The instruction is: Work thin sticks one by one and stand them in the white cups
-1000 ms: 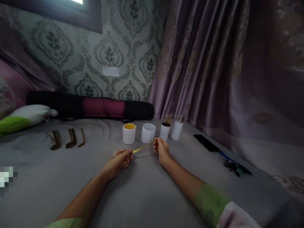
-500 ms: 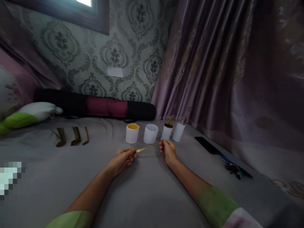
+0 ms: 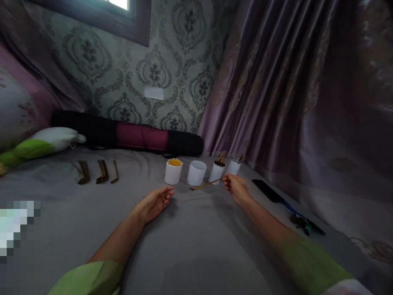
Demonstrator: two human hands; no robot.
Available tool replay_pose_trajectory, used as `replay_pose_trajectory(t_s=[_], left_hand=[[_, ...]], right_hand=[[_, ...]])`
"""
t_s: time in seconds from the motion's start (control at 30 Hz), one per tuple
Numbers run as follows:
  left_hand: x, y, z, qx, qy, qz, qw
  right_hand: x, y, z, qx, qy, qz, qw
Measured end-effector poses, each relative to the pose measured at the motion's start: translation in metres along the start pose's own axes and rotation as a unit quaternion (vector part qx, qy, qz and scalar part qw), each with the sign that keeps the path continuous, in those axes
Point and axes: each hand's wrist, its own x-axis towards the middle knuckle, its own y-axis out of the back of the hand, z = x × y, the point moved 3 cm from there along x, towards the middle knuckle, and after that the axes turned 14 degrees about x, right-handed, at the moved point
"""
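Observation:
My right hand (image 3: 236, 186) pinches one end of a thin, brown-gold paintbrush (image 3: 205, 185). The brush slants down to the left, its dark tip just above the grey sheet. To the left, my left hand (image 3: 156, 203) is open and holds nothing, fingers slightly curled. Behind the hands stand a white pot with yellow contents (image 3: 172, 174), a white pot with a pale inside (image 3: 196, 174), and a white cup with a dark top (image 3: 216, 173) with thin sticks upright in it. Another white cup with sticks (image 3: 234, 166) is partly hidden behind my right hand.
Brown, bent slender items (image 3: 102, 174) lie in small groups at the left on the grey sheet (image 3: 190, 250). A black and maroon roll (image 3: 143, 136) lies along the wall. At the right are a flat black object (image 3: 267, 190) with a blue strap and a dark bunch (image 3: 302, 224).
My left hand has let go of the brush's left end. My right hand has moved right, carrying the brush with it. The view has shifted slightly.

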Motion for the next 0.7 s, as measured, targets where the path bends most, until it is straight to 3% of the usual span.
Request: replay_pose_trajectory(t_s=[0.33, 0.7], left_hand=[[0.003, 0.007, 0.002, -0.058, 0.005, -0.016, 0.998], [0.004, 0.010, 0.000, -0.065, 0.002, -0.026, 0.998]], right_hand=[[0.040, 0.008, -0.085, -0.055, 0.077, 0.070, 0.993], [0.085, 0.002, -0.128, -0.120, 0.174, 0.125, 0.969]])
